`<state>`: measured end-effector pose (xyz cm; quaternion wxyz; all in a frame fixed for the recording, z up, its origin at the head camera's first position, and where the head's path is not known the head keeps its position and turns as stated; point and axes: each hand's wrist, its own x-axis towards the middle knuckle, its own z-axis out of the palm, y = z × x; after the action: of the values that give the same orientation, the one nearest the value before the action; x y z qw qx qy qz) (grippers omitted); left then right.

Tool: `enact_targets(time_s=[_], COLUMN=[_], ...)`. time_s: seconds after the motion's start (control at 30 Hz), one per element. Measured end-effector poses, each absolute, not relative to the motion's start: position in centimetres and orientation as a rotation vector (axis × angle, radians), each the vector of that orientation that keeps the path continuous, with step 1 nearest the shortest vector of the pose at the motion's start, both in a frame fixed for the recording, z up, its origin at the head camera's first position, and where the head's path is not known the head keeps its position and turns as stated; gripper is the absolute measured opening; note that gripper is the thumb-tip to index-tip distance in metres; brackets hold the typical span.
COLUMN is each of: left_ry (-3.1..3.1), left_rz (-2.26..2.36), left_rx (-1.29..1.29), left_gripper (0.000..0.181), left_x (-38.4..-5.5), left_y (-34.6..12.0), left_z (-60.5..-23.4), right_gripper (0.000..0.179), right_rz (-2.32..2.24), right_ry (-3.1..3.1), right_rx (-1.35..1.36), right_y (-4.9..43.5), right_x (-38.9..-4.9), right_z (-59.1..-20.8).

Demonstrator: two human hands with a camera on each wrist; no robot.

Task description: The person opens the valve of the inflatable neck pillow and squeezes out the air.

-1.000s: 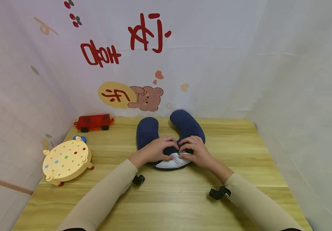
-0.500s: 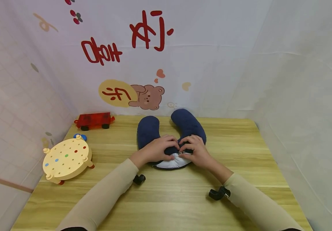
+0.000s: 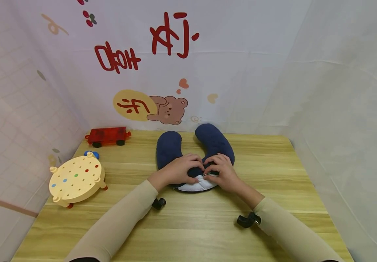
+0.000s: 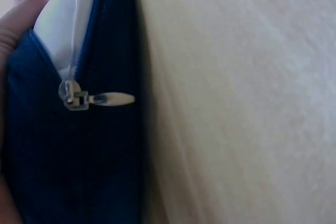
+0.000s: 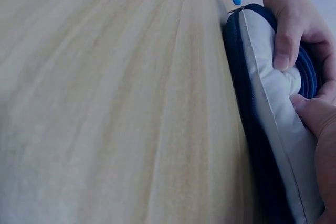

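Observation:
A navy U-shaped neck pillow (image 3: 213, 140) lies on the table with its curved base towards me. Along that base its zip is undone, baring the white inner lining (image 3: 196, 186). My left hand (image 3: 180, 170) grips the cover at the opening, its thumb on the white part and its fingers over the navy fabric. From the other side my right hand (image 3: 222, 174) pinches the same edge, close to the left fingertips. In the left wrist view a metal zip pull (image 4: 113, 99) sits at one end of the opening. What lies between the fingertips is mostly hidden.
At the left stands a round cream toy (image 3: 77, 180) with pegs and coloured dots, a small blue object (image 3: 93, 154) behind it. A red toy wagon (image 3: 107, 136) is at the back left. White printed cloth walls (image 3: 241, 72) enclose the wooden table (image 3: 191, 229).
My right fingers have shifted slightly at the opening, with fingertips and thumb nearer each other. The left hand and pillow stay in place; the head view has tilted a little.

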<state>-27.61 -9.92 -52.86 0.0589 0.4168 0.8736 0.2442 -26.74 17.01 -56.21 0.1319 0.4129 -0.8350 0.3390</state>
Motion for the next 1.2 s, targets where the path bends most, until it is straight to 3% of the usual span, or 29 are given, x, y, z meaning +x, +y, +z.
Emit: enact_targets(time_s=[0.33,0.7,1.2], left_ry=[2.662,2.763,2.847], left_rz=[0.731,0.613,0.468], left_rx=[1.273,1.247,1.219], left_gripper=[0.039,0.03,0.029], left_x=[-27.5,-26.9,-26.9], left_y=[-10.0,-9.6,-9.1], left_z=[-53.1,-52.9,-52.8], right_gripper=[0.021,0.021,0.015], right_rz=[1.046,1.127,0.904], right_ry=[-2.455,-2.441,-2.507], right_rx=[1.19,1.201,1.178], right_y=[17.3,17.6,16.9], right_x=[-26.8,-26.8,-26.9], right_z=[-57.0,-57.5,-57.4])
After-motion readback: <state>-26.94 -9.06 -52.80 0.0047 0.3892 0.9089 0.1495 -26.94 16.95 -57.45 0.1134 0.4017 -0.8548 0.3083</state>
